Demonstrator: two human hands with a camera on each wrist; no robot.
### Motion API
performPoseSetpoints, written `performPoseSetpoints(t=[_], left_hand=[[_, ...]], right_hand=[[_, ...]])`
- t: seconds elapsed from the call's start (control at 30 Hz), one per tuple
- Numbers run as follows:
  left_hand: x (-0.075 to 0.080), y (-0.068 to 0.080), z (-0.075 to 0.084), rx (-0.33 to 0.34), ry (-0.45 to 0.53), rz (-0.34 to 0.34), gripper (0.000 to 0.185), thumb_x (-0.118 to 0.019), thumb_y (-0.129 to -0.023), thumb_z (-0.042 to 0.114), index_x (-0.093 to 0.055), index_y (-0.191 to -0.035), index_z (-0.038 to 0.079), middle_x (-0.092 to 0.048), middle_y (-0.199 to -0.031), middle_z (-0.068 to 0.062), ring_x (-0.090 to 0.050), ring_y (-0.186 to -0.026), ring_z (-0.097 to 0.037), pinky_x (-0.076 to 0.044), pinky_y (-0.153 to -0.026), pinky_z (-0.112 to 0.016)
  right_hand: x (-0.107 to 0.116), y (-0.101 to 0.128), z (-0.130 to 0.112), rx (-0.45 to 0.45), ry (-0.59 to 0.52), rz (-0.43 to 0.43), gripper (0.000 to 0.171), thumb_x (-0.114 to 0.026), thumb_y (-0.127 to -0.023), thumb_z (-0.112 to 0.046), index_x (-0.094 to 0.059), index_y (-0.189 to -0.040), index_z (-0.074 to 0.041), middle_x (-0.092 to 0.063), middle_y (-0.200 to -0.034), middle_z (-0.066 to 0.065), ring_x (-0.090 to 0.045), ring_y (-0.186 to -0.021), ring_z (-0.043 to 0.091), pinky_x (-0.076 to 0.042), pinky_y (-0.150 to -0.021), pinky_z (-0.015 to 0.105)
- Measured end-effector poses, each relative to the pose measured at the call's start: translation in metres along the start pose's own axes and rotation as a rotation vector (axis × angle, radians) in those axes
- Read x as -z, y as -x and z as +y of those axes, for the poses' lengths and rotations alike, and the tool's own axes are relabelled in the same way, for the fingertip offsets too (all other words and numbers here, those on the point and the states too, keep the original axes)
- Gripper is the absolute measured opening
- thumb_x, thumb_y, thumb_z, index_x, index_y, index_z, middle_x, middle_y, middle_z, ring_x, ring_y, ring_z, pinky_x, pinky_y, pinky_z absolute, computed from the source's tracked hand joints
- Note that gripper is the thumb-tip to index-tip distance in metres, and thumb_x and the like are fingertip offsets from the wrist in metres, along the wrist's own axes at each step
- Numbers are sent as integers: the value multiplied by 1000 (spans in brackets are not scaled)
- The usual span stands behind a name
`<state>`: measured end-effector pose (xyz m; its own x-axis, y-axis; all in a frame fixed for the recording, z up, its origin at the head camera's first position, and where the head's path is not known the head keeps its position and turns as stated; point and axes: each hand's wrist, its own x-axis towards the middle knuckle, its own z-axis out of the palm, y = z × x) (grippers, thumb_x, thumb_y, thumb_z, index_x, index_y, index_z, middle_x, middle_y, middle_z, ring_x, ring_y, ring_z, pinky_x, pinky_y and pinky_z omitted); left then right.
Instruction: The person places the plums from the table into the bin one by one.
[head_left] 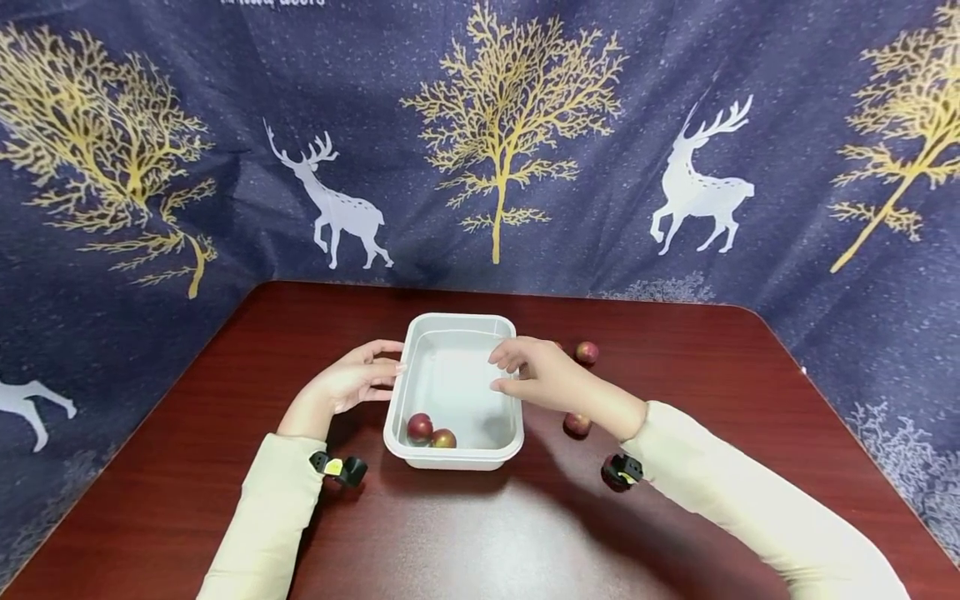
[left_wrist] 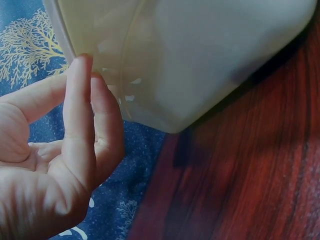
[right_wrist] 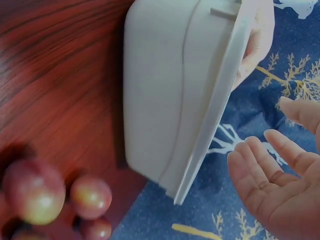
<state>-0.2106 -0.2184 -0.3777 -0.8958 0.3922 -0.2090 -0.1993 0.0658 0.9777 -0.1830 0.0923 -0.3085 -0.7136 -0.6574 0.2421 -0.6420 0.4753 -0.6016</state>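
Note:
A white plastic container [head_left: 457, 460] stands on the table, with two red-yellow plums [head_left: 420, 427] in its near left corner. At its left side, my left hand [head_left: 352, 379] holds the rim, one fingertip over the edge and others against the outer wall; the left wrist view shows these fingers [left_wrist: 80, 105] at the rim. Over the container's right rim hovers my right hand [head_left: 536, 371], its fingers loosely bent. Nothing is between the right hand's fingers [right_wrist: 260, 160] in the right wrist view.
Several more plums lie on the dark red wooden table [head_left: 450, 533] to the container's right, including one plum [head_left: 587, 353] behind the right forearm and another plum [head_left: 577, 425] under it. A blue cloth [head_left: 465, 225] with deer and trees hangs along the table's back edge.

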Motion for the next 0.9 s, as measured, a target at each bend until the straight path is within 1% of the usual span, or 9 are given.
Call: performPoseSetpoints(t=[0.07, 0.17, 0.27, 0.37, 0.47, 0.6, 0.73, 0.8, 0.9], left_hand=[[0, 0, -1, 1, 0, -2, 58, -54, -94, 6, -24, -144, -2, -67, -93, 4, -66, -87, -12, -55, -79, -30], [1, 0, -2, 2, 1, -4, 59, -54, -95, 7, -23, -144, -2, -67, -93, 4, -66, -87, -12, -55, -80, -30], [2, 0, -2, 3, 5, -5, 59, -54, -95, 7, -23, -144, -2, -67, -94, 3, -65, -88, -12, -55, -79, -29], [2, 0, -2, 2, 7, -5, 58, -54, -95, 6, -23, -144, -2, -67, -96, 2, -66, -88, -12, -55, -79, -30], [1, -1, -1, 5, 11, -7, 58, -54, -95, 6, -24, -143, -3, -67, -96, 1, -66, -87, -12, -55, -78, -30], [-1, -1, -1, 12, 21, -5, 57, -54, -95, 6, -25, -143, -2, -67, -94, 2, -66, -85, -11, -55, -78, -29], [-1, -1, -1, 15, 18, -3, 57, -54, -95, 6, -25, -143, -2, -67, -95, 2, -66, -86, -11, -55, -78, -29], [0, -1, -1, 11, 11, -2, 57, -54, -95, 6, -25, -143, -2, -66, -96, 1, -66, -86, -11, -55, -78, -29], [1, -1, -2, 5, 7, -1, 57, -54, -95, 6, -25, -143, -2, -66, -98, 0, -66, -86, -11, -55, -78, -29]], right_hand=[[4, 5, 2, 15, 38, 9, 24, -71, -82, -8, -62, -102, 2, -65, -92, 14, -63, -86, 29, -55, -73, 35], [9, 14, 5, 47, 109, 24, 23, -72, -80, -7, -62, -99, 1, -64, -87, 12, -62, -79, 26, -54, -69, 32], [14, 22, 6, 68, 180, 30, 22, -74, -79, -8, -63, -96, -1, -60, -81, 7, -57, -74, 19, -49, -68, 29], [18, 30, 6, 70, 237, 23, 21, -74, -78, -10, -63, -95, -4, -54, -77, 0, -52, -74, 14, -46, -70, 27], [22, 38, 7, 62, 271, 3, 19, -73, -79, -10, -63, -93, -6, -55, -79, -3, -55, -78, 14, -48, -73, 29], [25, 51, 10, 32, 311, -44, 18, -73, -79, -13, -63, -93, -9, -62, -86, 0, -59, -82, 14, -50, -75, 31], [27, 62, 12, 8, 351, -98, 18, -74, -78, -14, -64, -92, -10, -60, -84, -2, -54, -75, 10, -48, -69, 28], [27, 66, 13, -7, 357, -125, 17, -75, -78, -15, -65, -92, -11, -57, -82, -5, -51, -72, 8, -47, -67, 26], [27, 72, 15, -26, 352, -155, 17, -75, -79, -17, -65, -92, -12, -55, -81, -6, -50, -70, 7, -45, -65, 25]])
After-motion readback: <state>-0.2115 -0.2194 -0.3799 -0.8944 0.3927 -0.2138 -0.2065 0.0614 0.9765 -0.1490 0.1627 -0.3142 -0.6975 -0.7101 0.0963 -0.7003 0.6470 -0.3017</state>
